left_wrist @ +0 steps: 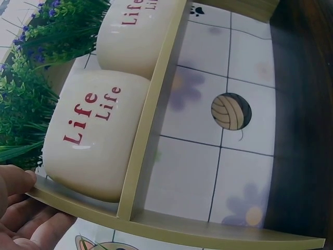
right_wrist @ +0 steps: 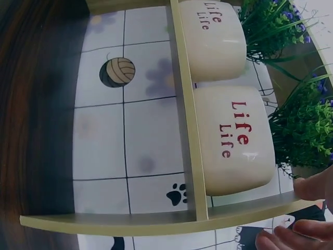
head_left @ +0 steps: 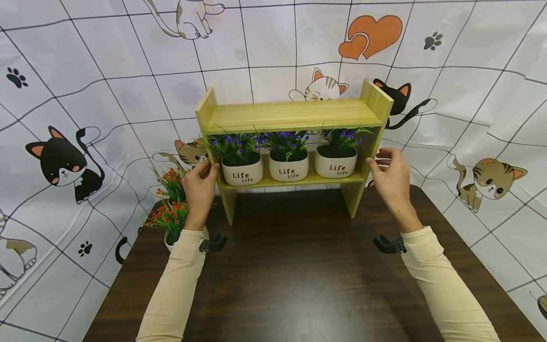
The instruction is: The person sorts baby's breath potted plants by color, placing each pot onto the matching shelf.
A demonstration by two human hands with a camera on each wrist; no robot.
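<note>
A light wooden two-tier shelf (head_left: 295, 114) stands on the dark table. Three white pots marked "Life" (head_left: 288, 170), with purple-flowered plants, line its lower board. My left hand (head_left: 200, 187) pinches the left side panel, thumb at the front edge and fingers on the outer face; the left wrist view shows the thumb (left_wrist: 18, 179) close to the nearest pot (left_wrist: 93, 135). At the right side panel (right_wrist: 255, 211), the thumb of my right hand (head_left: 391, 178) rests on the edge. Its other fingers (right_wrist: 281, 237) are loosely bent outside, a gap showing between them and the panel.
Two plants with red-orange flowers (head_left: 171, 216) stand at the table's left edge, partly behind my left forearm. A white wall cover with printed cats (head_left: 64, 166) surrounds the back and sides. The dark brown table (head_left: 295, 275) extends in front of the shelf.
</note>
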